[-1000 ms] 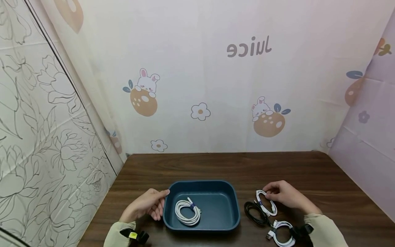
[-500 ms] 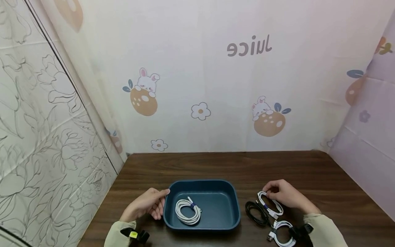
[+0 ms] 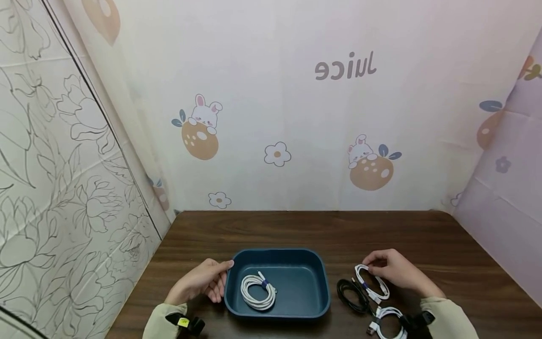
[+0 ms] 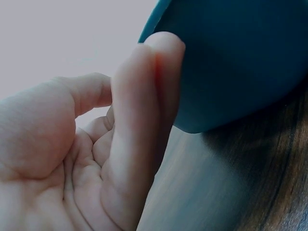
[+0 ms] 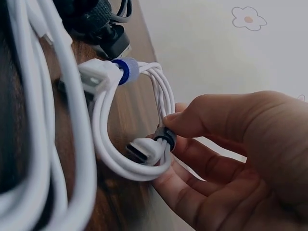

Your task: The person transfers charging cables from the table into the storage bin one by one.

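Note:
A dark blue rectangular tray [image 3: 296,311] stands on the brown wooden table. Inside it, on the left, lies a coiled white cable [image 3: 250,301] bound with a dark blue tie. My left hand [image 3: 203,281] holds the tray's left wall, its thumb at the rim; the left wrist view shows curled fingers [image 4: 137,120] against the tray. My right hand [image 3: 395,270] pinches a smaller coiled white cable [image 5: 108,149] between thumb and fingers. The right wrist view shows a blue tie [image 5: 126,70], a dark band and both connectors on this coil.
Beside the held coil lies a coiled black cable [image 3: 342,293]. Nearer the front is another white cable coil [image 3: 389,310], partly hidden by the right wrist camera. Patterned curtains [image 3: 296,117] rise behind the table [image 3: 305,226] and along both sides.
The white cable in my right hand has swung and shifted slightly right, its connector end moving toward the front coil. My left hand and the tray stay in place.

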Motion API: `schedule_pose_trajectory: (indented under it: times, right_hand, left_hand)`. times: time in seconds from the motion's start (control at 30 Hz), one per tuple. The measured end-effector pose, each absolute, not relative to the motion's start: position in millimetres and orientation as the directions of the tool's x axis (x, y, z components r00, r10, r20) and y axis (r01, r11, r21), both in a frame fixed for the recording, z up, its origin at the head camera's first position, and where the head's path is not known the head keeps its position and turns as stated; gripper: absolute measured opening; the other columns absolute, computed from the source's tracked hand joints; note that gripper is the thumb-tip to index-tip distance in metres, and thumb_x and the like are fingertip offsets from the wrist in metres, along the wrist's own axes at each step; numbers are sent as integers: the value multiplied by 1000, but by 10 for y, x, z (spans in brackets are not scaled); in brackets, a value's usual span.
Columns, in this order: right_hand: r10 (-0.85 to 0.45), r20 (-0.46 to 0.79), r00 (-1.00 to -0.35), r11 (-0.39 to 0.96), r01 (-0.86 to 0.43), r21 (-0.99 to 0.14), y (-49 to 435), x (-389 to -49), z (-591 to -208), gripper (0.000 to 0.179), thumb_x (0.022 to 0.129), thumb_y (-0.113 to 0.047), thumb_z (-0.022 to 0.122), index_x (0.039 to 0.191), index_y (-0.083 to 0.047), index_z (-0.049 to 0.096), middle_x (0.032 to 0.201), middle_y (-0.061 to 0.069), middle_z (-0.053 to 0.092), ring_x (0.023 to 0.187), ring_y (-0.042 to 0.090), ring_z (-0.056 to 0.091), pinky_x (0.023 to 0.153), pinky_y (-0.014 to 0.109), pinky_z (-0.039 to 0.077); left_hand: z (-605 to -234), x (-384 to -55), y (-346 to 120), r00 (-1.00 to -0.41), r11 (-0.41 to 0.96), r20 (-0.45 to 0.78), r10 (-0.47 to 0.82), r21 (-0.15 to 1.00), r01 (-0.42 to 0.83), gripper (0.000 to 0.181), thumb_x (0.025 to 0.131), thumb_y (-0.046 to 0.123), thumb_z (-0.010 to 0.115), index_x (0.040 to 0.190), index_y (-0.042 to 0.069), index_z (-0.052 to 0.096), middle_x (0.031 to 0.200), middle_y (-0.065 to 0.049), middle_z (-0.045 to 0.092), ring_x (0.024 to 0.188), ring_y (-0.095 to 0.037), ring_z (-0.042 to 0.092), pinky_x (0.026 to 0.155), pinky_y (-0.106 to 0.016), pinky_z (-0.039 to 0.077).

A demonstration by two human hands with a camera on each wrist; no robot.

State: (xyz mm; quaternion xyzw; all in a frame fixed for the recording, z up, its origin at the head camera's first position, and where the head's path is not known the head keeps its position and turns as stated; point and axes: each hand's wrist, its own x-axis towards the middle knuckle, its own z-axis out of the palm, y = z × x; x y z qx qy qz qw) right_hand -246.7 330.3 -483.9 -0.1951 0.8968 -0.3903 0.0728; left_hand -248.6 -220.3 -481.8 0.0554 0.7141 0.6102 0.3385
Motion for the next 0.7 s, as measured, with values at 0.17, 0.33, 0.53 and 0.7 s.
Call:
schedule_pose_trajectory:
  times: [0.17,0.33,0.53,0.7]
  right_hand:
    - [-421,56,-906,596,-322,-735,3311,-2477,-4815,10,98,-9,70,106,-6,74,99,6,73,80,3,64,66,25,55]
    - [-415,86,-906,598,-343,-725,3311,-2476,-4800,9,97,-12,71,104,-8,75,97,3,74,80,1,64,66,24,55]
    - [-380,107,-919,615,-337,-712,3319,-2465,-4765,9,96,-13,72,104,-12,77,98,3,75,78,1,64,65,25,55]
    - [-346,132,-929,628,-334,-703,3316,-2446,-4732,9,96,-14,73,104,-13,78,97,2,75,77,1,63,64,25,54]
  left_hand:
    - [-4819,-2493,-2199,-767,247,-417,488,908,-337,55,104,51,54,71,9,65,58,0,65,45,-8,63,45,-24,55]
    - [-4822,-2490,-2201,-765,245,-418,490,908,-339,55,104,50,54,71,9,65,58,0,65,45,-8,63,45,-24,55]
    - [-4814,-2505,-2181,-766,248,-415,491,910,-333,55,104,50,54,70,9,66,58,0,66,45,-8,63,45,-24,55]
    - [-4801,-2517,-2171,-771,254,-412,486,910,-326,55,104,50,54,70,9,66,58,-1,65,45,-8,63,45,-24,55]
